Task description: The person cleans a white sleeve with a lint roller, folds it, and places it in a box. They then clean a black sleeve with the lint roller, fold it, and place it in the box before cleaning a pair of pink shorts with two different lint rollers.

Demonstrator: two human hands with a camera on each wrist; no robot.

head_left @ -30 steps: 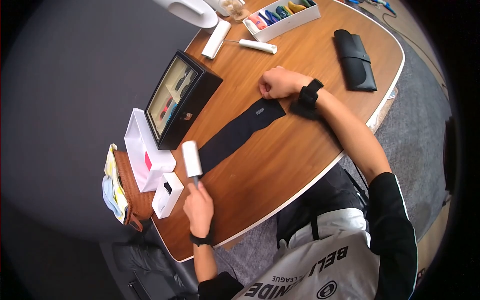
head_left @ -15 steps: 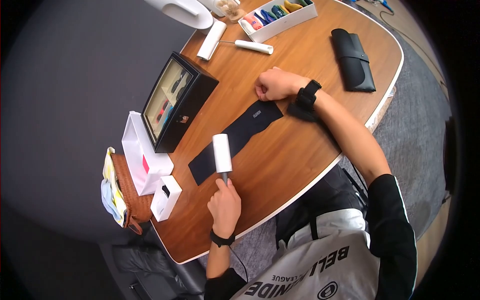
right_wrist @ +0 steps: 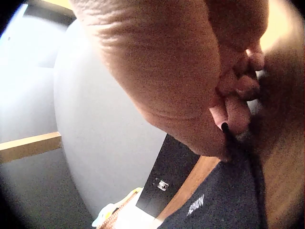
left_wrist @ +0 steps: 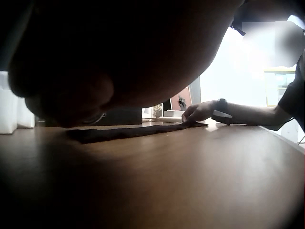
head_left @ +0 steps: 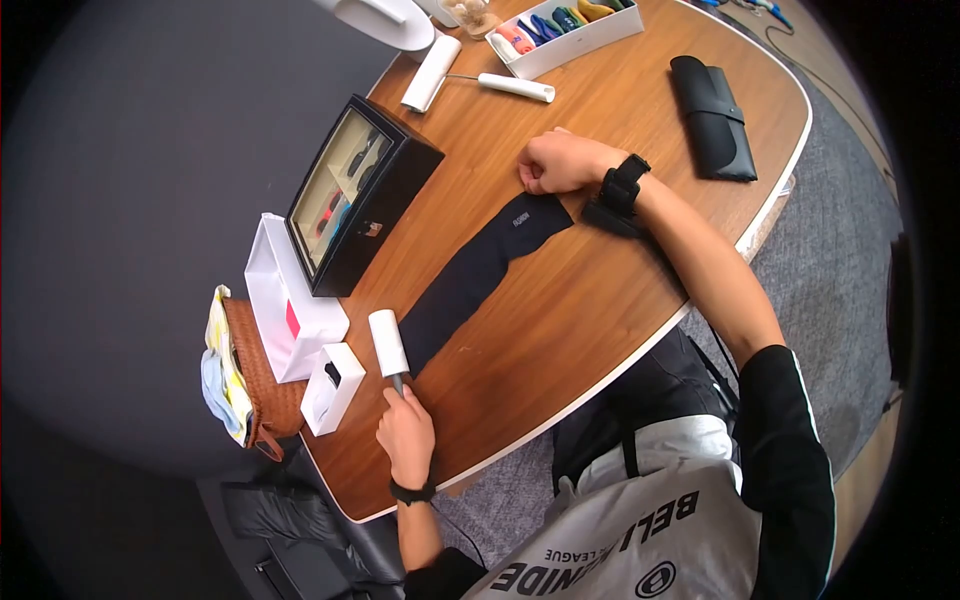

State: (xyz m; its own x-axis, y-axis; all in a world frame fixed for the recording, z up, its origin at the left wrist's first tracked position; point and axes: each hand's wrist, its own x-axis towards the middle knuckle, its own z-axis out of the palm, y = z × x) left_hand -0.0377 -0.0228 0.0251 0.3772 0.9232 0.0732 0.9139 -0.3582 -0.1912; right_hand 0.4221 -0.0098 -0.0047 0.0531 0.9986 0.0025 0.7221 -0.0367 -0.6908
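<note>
A long black arm sleeve (head_left: 465, 270) with light lettering near one end lies flat on the wooden table. My right hand (head_left: 565, 163) pinches its lettered end, thumb and fingers curled on the cloth edge in the right wrist view, where the sleeve (right_wrist: 214, 200) shows up close. In my left hand (head_left: 407, 440) I grip the dark handle of a small lint roller with a white head (head_left: 388, 342). That head is at the sleeve's far-left end, partly overlapping it. In the left wrist view my dark left hand (left_wrist: 119, 57) fills the top and hides the roller.
A black watch box (head_left: 365, 200) with a glass lid stands behind the sleeve. White boxes (head_left: 335, 390) and a brown woven basket (head_left: 270, 370) are at left. At the back lie a larger lint roller (head_left: 432, 75) and a box of rolled socks (head_left: 575, 50); a black pouch (head_left: 715, 120) lies at right.
The left hand's lint roller went right, over the sleeve's lower part, then came back left to its end. The right hand keeps its pinch at the lettered end.
</note>
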